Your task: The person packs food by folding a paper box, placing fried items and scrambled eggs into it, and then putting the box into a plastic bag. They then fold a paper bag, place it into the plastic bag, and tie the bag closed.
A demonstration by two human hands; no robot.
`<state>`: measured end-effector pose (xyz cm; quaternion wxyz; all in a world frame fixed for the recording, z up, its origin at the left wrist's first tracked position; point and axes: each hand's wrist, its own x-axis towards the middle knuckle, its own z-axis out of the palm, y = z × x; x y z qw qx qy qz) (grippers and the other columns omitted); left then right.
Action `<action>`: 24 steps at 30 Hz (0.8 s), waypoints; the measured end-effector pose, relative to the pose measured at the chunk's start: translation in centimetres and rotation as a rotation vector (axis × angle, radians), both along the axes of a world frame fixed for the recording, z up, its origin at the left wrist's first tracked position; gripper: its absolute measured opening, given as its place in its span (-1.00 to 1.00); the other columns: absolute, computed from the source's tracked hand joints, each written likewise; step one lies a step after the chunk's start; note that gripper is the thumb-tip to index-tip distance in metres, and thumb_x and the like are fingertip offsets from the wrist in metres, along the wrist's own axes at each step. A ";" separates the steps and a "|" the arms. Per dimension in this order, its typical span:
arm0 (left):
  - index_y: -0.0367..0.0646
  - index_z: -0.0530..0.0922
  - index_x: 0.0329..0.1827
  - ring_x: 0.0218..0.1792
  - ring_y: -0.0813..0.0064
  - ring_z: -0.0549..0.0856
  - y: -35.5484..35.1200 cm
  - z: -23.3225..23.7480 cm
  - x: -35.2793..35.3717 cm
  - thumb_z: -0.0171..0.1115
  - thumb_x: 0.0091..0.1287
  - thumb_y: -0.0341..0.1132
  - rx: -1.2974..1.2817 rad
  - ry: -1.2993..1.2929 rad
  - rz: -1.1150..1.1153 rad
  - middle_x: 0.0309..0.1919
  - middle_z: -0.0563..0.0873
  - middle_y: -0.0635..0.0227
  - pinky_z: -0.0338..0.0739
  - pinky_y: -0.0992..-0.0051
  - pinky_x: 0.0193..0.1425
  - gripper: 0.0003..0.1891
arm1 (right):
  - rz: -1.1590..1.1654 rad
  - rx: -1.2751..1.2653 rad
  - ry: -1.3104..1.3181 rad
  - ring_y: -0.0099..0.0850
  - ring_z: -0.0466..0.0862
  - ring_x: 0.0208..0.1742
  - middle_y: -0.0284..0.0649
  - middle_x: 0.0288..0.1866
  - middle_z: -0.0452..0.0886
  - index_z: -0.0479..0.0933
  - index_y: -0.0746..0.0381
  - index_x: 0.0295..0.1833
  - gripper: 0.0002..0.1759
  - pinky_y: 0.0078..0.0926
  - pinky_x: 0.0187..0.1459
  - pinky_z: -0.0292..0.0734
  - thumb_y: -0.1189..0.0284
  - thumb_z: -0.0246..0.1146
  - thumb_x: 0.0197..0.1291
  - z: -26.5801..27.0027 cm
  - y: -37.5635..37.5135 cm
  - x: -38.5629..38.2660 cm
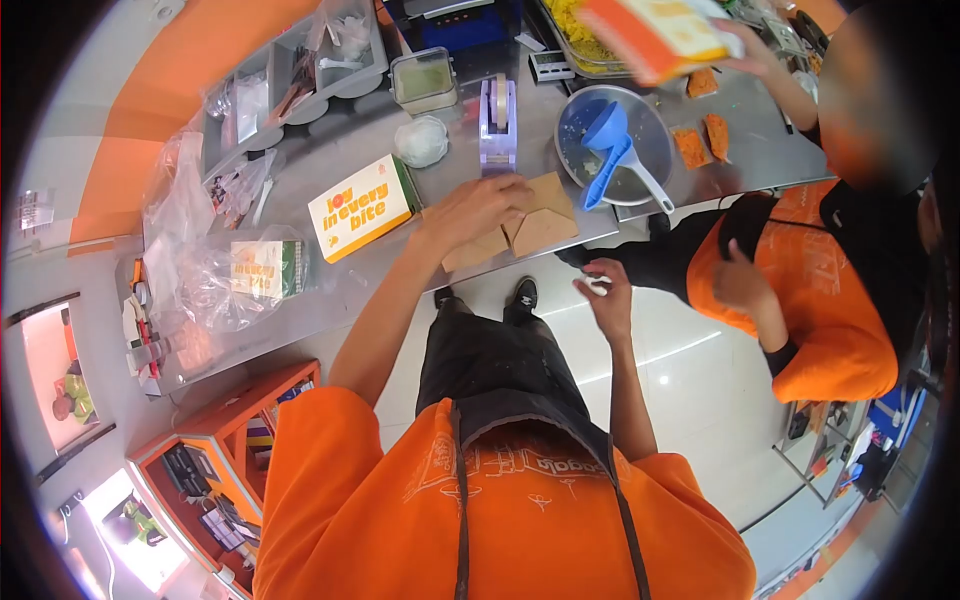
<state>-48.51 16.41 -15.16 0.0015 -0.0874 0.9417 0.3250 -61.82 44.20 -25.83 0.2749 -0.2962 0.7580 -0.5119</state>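
Head view, single frame. Landmark: brown paper box (545,218), lying on the steel counter (330,290) near its front edge.

- My left hand (478,207) lies on the left part of the box, touching it, with the fingers loosely bent on its flaps and not closed around anything.
- My right hand (607,295) is off the counter, in front of the box and over the floor. Thumb and fingers are pinched on a small pale scrap (597,283). I cannot tell what the scrap is.
- Tape dispenser (497,120): just behind the box, upright.
- Metal bowl (650,130): behind and right of the box, with a blue funnel (606,130) in it.
- Printed yellow carton (360,207): left of the box, flat on the counter.
- Co-worker's hand (757,55): well behind and right of the box, holding an orange carton (660,35) up over the counter.
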 end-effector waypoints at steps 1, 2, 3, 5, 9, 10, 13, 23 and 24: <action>-0.16 0.66 0.17 0.15 0.13 0.69 -0.3 0.3 -0.1 0.30 0.37 -0.28 -0.002 0.023 -0.014 0.27 0.62 0.22 0.62 0.21 0.21 -0.67 | 0.060 -0.019 0.067 -0.24 0.67 0.15 -0.13 0.15 0.62 0.66 0.26 0.06 -0.56 -0.34 0.05 0.65 0.56 0.56 0.01 2.3 -1.0 0.6; -0.16 0.66 0.16 0.16 0.14 0.68 -0.9 0.1 -0.3 0.29 0.36 -0.29 -0.086 0.041 -0.052 0.27 0.62 0.22 0.64 0.23 0.20 -0.67 | 0.122 -0.038 0.131 -0.21 0.66 0.16 -0.13 0.15 0.62 0.66 0.24 0.09 -0.52 -0.31 0.04 0.64 0.53 0.58 -0.01 4.6 -2.1 1.1; -0.17 0.66 0.15 0.17 0.16 0.68 -1.2 -0.3 -0.4 0.28 0.36 -0.30 -0.160 0.051 -0.097 0.27 0.62 0.22 0.65 0.24 0.19 -0.67 | 0.162 -0.106 0.177 -0.14 0.65 0.18 -0.10 0.17 0.61 0.62 0.24 0.16 -0.42 -0.28 0.03 0.63 0.45 0.60 -0.04 6.6 -3.7 1.2; -0.18 0.65 0.15 0.19 0.18 0.68 -0.9 -1.2 0.3 0.25 0.33 -0.33 -0.270 0.089 -0.183 0.26 0.62 0.21 0.68 0.27 0.17 -0.67 | 0.155 -0.063 0.343 -0.05 0.58 0.23 -0.03 0.18 0.59 0.59 0.28 0.20 -0.49 -0.21 0.18 0.54 0.42 0.49 0.13 10.1 -6.6 1.7; -0.20 0.64 0.16 0.24 0.18 0.66 -1.3 -2.0 0.1 0.18 0.29 -0.40 -0.427 0.190 -0.260 0.26 0.61 0.13 0.69 0.33 0.18 -0.63 | 0.191 0.118 0.607 0.05 0.50 0.23 0.05 0.15 0.57 0.55 0.39 0.18 -0.61 -0.10 0.28 0.42 0.49 0.33 0.25 9.8 -10.5 2.1; -0.20 0.64 0.17 0.26 0.18 0.65 -1.4 -2.1 0.3 0.17 0.27 -0.41 -0.449 0.187 -0.263 0.27 0.60 0.11 0.69 0.35 0.19 -0.61 | 0.182 0.141 0.545 0.06 0.50 0.23 0.06 0.14 0.57 0.55 0.41 0.16 -0.62 -0.09 0.28 0.42 0.51 0.32 0.25 9.8 -10.8 2.0; -0.14 0.64 0.23 0.30 0.14 0.60 -0.7 -2.0 0.6 0.14 0.29 -0.43 -0.398 0.203 -0.237 0.31 0.56 0.08 0.64 0.33 0.28 -0.58 | 0.132 0.152 0.412 0.02 0.57 0.14 0.07 0.03 0.60 0.57 0.43 0.10 -0.66 -0.11 0.21 0.47 0.56 0.29 0.22 9.2 -11.0 1.8; -0.09 0.71 0.16 0.38 -0.03 0.45 1.0 -3.6 0.6 0.36 0.30 -0.26 -0.049 0.250 -0.051 0.36 0.47 0.06 0.38 0.07 0.47 -0.63 | 0.092 0.179 0.138 -0.14 0.74 -0.10 0.00 -0.08 0.66 0.59 0.42 -0.04 -0.81 -0.33 -0.02 0.61 0.66 0.29 0.22 9.8 -10.6 1.7; -0.10 0.72 0.14 0.37 -0.05 0.44 1.2 -3.2 0.6 0.36 0.29 -0.25 -0.017 0.244 -0.041 0.37 0.46 0.08 0.37 0.07 0.47 -0.64 | 0.086 0.151 0.146 -0.14 0.74 -0.10 -0.01 -0.08 0.66 0.59 0.41 -0.05 -0.81 -0.32 -0.02 0.61 0.66 0.30 0.22 9.6 -10.6 1.8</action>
